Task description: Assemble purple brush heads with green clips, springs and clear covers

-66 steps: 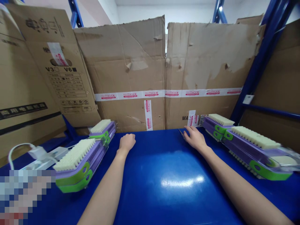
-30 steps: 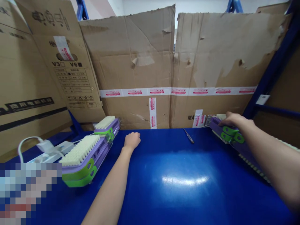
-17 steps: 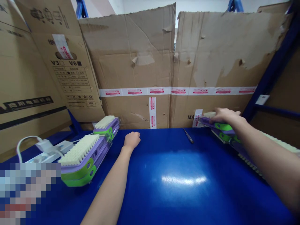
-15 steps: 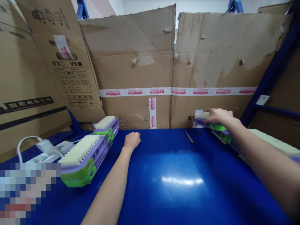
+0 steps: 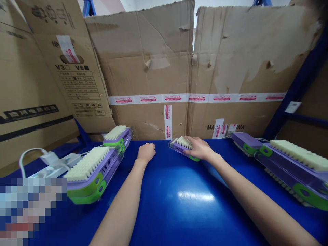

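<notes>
My right hand (image 5: 199,147) grips a purple and green brush-like block (image 5: 180,145) with cream bristles facing up, low over the back middle of the blue table (image 5: 164,205). To its left, my left hand (image 5: 147,152) is closed near the table's back edge; what its fingers hold, if anything, is hidden. Similar bristled blocks stand stacked on the left (image 5: 88,171), with a smaller stack (image 5: 116,136) behind them. More lie on the right: a large stack (image 5: 294,167) and a smaller block (image 5: 244,141), bristles down.
A white power strip (image 5: 69,160) with a plug and cable lies at the left. Cardboard sheets (image 5: 148,68) stand along the back, and a printed cardboard box (image 5: 82,85) is at the left. A blue metal post (image 5: 299,82) rises at the right.
My right hand has moved left from the right-hand stack to the table's middle, carrying the block. The screwdriver seen there before is now hidden. My left hand has barely moved.
</notes>
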`<state>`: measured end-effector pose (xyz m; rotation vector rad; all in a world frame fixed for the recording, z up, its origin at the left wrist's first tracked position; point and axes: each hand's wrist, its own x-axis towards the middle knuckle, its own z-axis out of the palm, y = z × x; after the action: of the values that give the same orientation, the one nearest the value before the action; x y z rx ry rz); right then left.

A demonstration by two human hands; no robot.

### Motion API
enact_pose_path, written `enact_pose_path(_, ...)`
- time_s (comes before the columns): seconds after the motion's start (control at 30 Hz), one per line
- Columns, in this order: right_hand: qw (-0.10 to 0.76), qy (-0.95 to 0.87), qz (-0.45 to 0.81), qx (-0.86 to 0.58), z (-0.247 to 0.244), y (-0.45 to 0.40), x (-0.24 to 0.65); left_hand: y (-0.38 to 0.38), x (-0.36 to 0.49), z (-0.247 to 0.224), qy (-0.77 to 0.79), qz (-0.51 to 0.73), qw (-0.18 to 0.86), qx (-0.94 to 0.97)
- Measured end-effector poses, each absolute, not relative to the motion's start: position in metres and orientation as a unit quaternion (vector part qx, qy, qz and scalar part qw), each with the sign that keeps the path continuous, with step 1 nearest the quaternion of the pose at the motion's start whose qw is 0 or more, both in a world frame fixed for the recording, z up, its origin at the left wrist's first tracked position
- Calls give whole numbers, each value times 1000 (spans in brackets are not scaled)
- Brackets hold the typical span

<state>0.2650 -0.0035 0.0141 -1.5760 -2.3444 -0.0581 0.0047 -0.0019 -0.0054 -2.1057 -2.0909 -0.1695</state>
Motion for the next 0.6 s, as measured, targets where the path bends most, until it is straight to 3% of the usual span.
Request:
enact_pose_path(0.5,206,-783,11,-587,9,-18,290,-10,20,3,-658,-29,98,-746)
enact_pose_path(0.6,265,-743,22,-614,20,-23,284,-10,23,3,-655,-41,105,-747)
